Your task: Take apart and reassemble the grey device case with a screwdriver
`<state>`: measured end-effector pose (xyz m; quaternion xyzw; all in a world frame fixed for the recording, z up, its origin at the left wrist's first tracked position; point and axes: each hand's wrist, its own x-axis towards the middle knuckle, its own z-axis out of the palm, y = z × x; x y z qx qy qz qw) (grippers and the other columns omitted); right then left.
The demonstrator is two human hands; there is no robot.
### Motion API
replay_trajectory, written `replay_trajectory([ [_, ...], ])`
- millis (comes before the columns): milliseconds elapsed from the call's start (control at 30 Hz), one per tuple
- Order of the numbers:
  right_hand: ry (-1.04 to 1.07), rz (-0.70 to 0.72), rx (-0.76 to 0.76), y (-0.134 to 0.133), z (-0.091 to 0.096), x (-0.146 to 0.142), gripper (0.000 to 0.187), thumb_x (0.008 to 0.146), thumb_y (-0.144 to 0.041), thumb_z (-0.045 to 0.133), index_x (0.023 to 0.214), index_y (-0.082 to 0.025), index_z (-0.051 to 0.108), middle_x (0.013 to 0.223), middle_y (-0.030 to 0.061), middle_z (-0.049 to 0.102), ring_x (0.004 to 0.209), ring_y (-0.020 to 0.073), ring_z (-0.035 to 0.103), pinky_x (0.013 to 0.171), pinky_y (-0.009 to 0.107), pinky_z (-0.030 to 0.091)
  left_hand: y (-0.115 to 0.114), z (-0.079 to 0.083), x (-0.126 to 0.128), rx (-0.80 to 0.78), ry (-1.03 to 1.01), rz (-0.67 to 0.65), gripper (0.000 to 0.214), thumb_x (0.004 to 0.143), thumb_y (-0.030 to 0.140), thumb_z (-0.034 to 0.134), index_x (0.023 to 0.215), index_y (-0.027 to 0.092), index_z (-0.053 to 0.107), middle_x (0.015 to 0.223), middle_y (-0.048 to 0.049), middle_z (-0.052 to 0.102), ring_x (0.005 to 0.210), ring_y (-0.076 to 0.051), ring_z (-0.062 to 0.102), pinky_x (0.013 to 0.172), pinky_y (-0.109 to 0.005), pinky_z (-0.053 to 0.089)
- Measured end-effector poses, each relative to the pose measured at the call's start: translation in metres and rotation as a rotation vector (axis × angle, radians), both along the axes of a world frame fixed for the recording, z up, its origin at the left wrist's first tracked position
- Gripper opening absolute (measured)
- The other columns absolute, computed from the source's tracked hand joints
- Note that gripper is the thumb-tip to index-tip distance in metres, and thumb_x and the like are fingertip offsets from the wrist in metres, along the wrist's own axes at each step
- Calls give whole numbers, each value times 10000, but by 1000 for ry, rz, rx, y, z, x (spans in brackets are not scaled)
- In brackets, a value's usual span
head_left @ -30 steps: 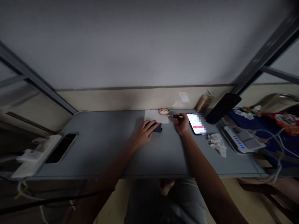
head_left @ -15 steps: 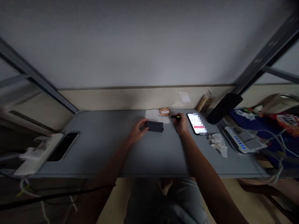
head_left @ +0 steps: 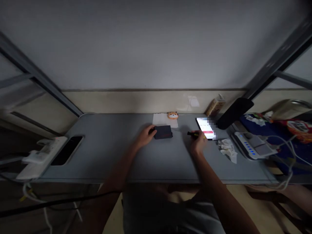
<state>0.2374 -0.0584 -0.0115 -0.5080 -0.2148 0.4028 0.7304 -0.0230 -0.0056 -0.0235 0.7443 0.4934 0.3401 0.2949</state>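
My left hand (head_left: pixel 146 136) grips the left end of a small dark rectangular box (head_left: pixel 163 132), which rests on the grey desk (head_left: pixel 109 162) with a faint red marking on its top. My right hand (head_left: pixel 198 141) holds a small screwdriver (head_left: pixel 193 134) with a black and yellow handle; its shaft is hidden or too blurred to see. That hand sits just in front of a lit smartphone (head_left: pixel 204 127) lying on the desk. Behind the box lie a white paper sheet (head_left: pixel 165 120) and a small orange animal-faced figure (head_left: pixel 173 115).
On the desk's left lie a white power strip (head_left: pixel 44 157) and a black phone (head_left: pixel 67 146). Crumpled tissue (head_left: pixel 227 150) lies right of the lit phone. Further right are a device with blue lights (head_left: pixel 251 146), cables and a blue cloth (head_left: pixel 258 125).
The dark box has turned, now showing a different face, and sits slightly further right. My right hand has moved right and toward me, carrying the screwdriver to the front of the phone.
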Motion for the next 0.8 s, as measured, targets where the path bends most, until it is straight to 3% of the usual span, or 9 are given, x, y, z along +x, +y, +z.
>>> replay_trajectory([
  [67, -57, -124, 12, -18, -1, 0, 294, 751, -462, 567, 560, -239, 554, 514, -47, 522, 472, 103, 441, 447, 229, 310, 1, -1, 1, 46, 32, 0, 250, 946, 317, 588, 1133, 195, 700, 1098, -78, 715, 1059, -236, 660, 987, -406, 529],
  [133, -268, -234, 46, -31, 1, -2, 324, 768, -443, 560, 520, -236, 571, 473, -35, 489, 465, 113, 438, 448, 238, 305, 2, -3, 2, 93, 72, -19, 218, 952, 300, 585, 1098, 191, 706, 1074, -76, 707, 1065, -235, 645, 1001, -414, 518],
  [233, -447, -103, 61, -40, 9, -8, 359, 779, -438, 552, 484, -237, 598, 463, -19, 500, 484, 122, 442, 467, 245, 317, 2, -4, 3, 144, 121, -45, 200, 965, 272, 568, 1077, 181, 706, 1047, -76, 694, 1042, -225, 634, 982, -400, 522],
  [400, -560, 42, 68, -38, 20, -12, 391, 823, -467, 547, 511, -244, 623, 517, -5, 563, 534, 143, 481, 530, 274, 384, 2, -3, 1, 168, 141, -65, 220, 983, 272, 551, 1118, 183, 700, 1063, -77, 692, 1053, -229, 624, 986, -404, 517],
  [633, -649, 141, 88, -37, 11, -3, 400, 858, -428, 493, 549, -219, 637, 557, 21, 601, 552, 160, 541, 521, 283, 400, 2, -4, 0, 160, 148, -105, 255, 1004, 292, 521, 1160, 189, 695, 1099, -86, 707, 1102, -249, 614, 1039, -436, 491],
  [800, -633, 228, 90, -34, 12, -5, 434, 864, -516, 519, 567, -226, 647, 589, 26, 633, 585, 175, 579, 554, 295, 449, 1, -2, 1, 171, 155, -133, 293, 1024, 296, 498, 1237, 211, 679, 1137, -78, 708, 1122, -244, 612, 1061, -438, 474],
])
